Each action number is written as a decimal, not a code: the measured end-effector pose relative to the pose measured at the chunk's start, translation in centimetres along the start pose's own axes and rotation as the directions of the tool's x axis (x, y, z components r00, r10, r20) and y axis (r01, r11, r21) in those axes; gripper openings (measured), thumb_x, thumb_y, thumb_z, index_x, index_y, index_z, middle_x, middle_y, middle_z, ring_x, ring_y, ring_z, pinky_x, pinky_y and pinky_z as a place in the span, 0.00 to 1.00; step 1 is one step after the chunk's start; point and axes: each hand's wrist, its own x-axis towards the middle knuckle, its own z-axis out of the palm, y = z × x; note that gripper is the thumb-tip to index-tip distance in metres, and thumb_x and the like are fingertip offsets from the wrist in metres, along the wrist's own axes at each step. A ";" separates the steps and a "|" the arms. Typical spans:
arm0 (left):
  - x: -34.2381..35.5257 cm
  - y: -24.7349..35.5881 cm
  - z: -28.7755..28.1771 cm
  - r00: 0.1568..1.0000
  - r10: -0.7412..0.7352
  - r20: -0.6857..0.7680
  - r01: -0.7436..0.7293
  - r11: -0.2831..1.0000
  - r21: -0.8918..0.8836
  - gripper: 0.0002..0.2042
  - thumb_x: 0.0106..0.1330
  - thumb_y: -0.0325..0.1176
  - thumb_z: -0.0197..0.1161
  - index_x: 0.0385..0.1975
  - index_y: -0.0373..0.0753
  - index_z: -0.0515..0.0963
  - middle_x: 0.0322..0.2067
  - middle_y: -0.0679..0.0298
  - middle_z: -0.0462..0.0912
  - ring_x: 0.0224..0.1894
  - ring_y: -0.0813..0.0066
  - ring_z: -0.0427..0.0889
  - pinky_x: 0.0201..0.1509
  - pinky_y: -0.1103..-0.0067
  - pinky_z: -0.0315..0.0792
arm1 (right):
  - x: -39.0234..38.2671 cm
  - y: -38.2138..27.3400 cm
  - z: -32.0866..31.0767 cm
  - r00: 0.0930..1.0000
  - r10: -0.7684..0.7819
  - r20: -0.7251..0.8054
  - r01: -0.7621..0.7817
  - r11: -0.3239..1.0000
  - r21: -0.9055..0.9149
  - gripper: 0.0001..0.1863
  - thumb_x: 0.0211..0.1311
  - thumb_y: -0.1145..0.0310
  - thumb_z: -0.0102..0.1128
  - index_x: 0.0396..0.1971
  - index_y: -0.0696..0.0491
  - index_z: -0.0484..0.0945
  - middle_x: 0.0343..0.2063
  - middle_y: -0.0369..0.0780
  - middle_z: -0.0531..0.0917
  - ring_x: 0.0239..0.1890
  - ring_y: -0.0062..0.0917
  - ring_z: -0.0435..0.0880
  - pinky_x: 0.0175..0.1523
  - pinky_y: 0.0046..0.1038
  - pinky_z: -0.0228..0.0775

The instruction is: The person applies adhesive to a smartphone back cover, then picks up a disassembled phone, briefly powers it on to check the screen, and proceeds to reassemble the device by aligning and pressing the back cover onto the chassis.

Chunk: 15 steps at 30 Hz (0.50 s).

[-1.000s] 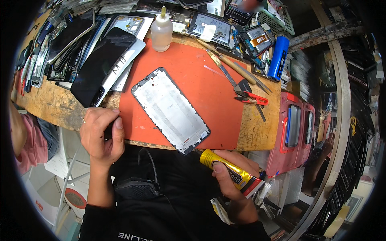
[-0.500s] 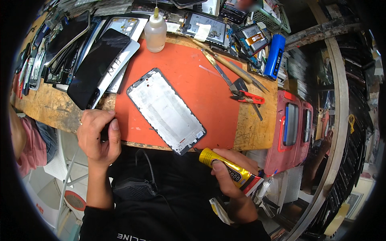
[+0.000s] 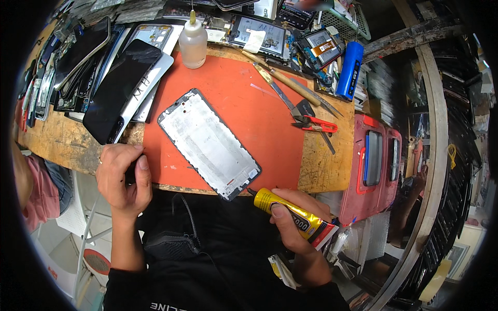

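Observation:
My right hand (image 3: pixel 298 217) grips a yellow glue tube (image 3: pixel 290 215) with a red and white end. Its thin dark nozzle (image 3: pixel 251 192) points up and left, close beside the lower corner of a phone frame (image 3: pixel 207 145). That frame has a silver-white inner plate and a black rim, and lies slanted on the orange mat (image 3: pixel 249 124), its lower end at the mat's near edge. My left hand (image 3: pixel 124 173) rests at the table's near edge, left of the frame, fingers curled and thumb drawn near the forefinger. Whatever it may hold is hidden.
A clear bottle with a needle tip (image 3: pixel 193 46) stands at the back of the mat. Phones and screens (image 3: pixel 122 88) pile up at left. Tweezers and knives (image 3: pixel 290 83), red-handled cutters (image 3: pixel 319 124) and a blue cylinder (image 3: pixel 351 72) lie at right. A pink case (image 3: pixel 363 181) stands beyond.
The whole view has shifted slightly to the left. My right hand with the tube has moved up a little, and the nozzle shows more plainly. The left hand keeps its curl.

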 end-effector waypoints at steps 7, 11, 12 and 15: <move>0.0 0.0 0.1 1.000 0.000 -0.003 0.000 1.000 0.002 0.09 0.61 0.18 0.65 0.41 0.30 0.79 0.31 0.54 0.83 0.29 0.59 0.82 0.34 0.70 0.73 | 0.2 -0.1 -0.2 1.000 0.014 -0.003 -0.014 1.000 -0.003 0.14 0.62 0.76 0.70 0.48 0.63 0.84 0.35 0.49 0.90 0.34 0.33 0.91 0.42 0.28 0.82; 0.0 0.0 0.2 1.000 0.002 -0.008 -0.002 1.000 0.005 0.09 0.61 0.18 0.65 0.41 0.30 0.79 0.30 0.54 0.83 0.29 0.59 0.82 0.34 0.70 0.73 | 0.2 -0.3 -0.1 0.999 -0.028 0.037 0.029 0.999 -0.027 0.15 0.62 0.76 0.70 0.48 0.62 0.84 0.34 0.49 0.89 0.34 0.32 0.91 0.41 0.27 0.82; 0.0 0.0 0.1 1.000 0.001 -0.006 -0.001 1.000 0.006 0.09 0.61 0.18 0.65 0.41 0.30 0.79 0.30 0.54 0.83 0.29 0.59 0.82 0.34 0.70 0.73 | 0.2 -0.3 -0.1 0.999 -0.032 0.037 0.033 0.999 -0.023 0.15 0.62 0.76 0.70 0.48 0.62 0.84 0.34 0.49 0.89 0.34 0.32 0.91 0.40 0.27 0.82; 0.1 0.0 0.1 1.000 -0.002 -0.002 0.002 1.000 0.008 0.09 0.61 0.18 0.65 0.41 0.30 0.79 0.30 0.54 0.83 0.29 0.59 0.82 0.34 0.70 0.73 | 0.2 -0.2 -0.1 0.999 -0.036 0.041 0.037 0.999 -0.017 0.15 0.62 0.76 0.70 0.48 0.62 0.84 0.33 0.48 0.89 0.34 0.32 0.91 0.40 0.27 0.82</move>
